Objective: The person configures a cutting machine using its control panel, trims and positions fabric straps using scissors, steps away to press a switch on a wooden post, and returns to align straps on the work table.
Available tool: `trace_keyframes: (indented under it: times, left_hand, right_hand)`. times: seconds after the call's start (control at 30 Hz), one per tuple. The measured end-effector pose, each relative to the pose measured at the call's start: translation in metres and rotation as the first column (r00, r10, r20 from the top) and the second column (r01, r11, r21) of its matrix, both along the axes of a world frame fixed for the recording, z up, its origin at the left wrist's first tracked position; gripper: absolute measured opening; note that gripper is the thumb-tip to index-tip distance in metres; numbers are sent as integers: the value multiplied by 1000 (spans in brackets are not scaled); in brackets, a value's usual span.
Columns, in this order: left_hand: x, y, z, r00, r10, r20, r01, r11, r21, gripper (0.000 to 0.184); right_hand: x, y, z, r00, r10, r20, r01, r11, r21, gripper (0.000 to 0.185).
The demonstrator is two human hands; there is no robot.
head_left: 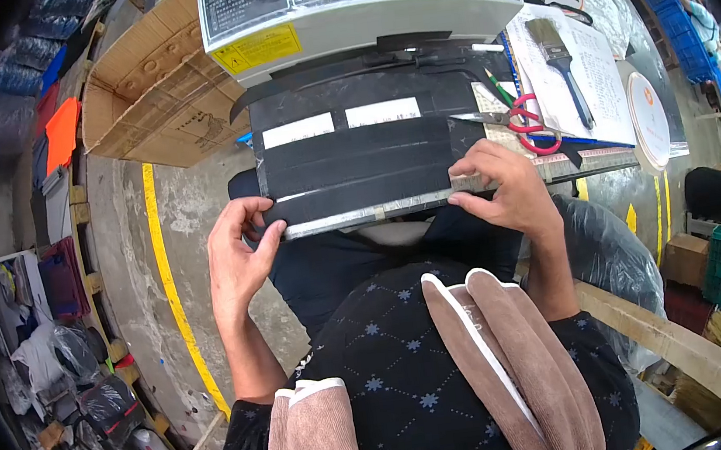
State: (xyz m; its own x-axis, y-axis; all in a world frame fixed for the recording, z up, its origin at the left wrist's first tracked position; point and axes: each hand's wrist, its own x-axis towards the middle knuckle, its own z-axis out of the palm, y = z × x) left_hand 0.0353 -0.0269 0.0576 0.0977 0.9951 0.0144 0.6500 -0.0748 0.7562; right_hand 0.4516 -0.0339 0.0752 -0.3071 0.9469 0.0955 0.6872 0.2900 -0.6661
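Note:
A wide black strip lies along the front of the black work surface, above its silver-coloured front edge. My left hand is at the strip's left end, its thumb and forefinger curled at the corner. At the other end, my right hand has its fingertips on the strip and its thumb at the front edge. Two white labels sit on the black surface behind the strip. Red-handled scissors lie just beyond my right hand, blades pointing left.
A machine with coloured buttons stands at the back. To its right are a brush, written papers, a green pencil and a white reel. An open cardboard box stands left; brown fabric pieces hang over my shoulders.

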Motion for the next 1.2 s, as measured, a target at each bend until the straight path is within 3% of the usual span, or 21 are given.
trace_keyframes:
  times: [0.2,0.3,0.43,0.7,0.77,0.87,0.93,1.1,1.2]
  left_hand:
    - [16,-2,13,995,4,-101,11,989,147,34]
    - [25,-4,11,993,-13,-117,40,973,227,31]
    - [41,5,14,976,-70,-208,149,909,390,19]
    - [52,16,13,979,-112,-171,176,889,423,13]
    - [33,19,9,983,7,-183,76,892,446,13]
    - [3,18,2,979,181,-97,-142,939,314,18]
    - [4,15,9,986,127,-108,-83,936,342,23]
    - [29,14,7,970,65,-235,34,919,393,33]
    - [51,2,40,999,44,-21,-24,822,568,24]
  right_hand:
    - [10,5,7,994,-112,20,110,990,94,27]
    - [22,13,2,990,-139,14,129,948,291,25]
    - [31,11,4,955,-286,81,255,928,271,17]
    - [41,-11,2,925,-359,121,305,895,326,13]
    - [45,-16,0,922,-379,79,345,897,277,13]
    - [37,-18,-3,936,-349,50,332,920,210,14]
    - [31,-18,-1,942,-333,26,326,934,147,15]
    - [29,-4,0,935,-346,79,314,910,272,17]
    - [42,3,-2,886,-437,155,362,861,357,17]
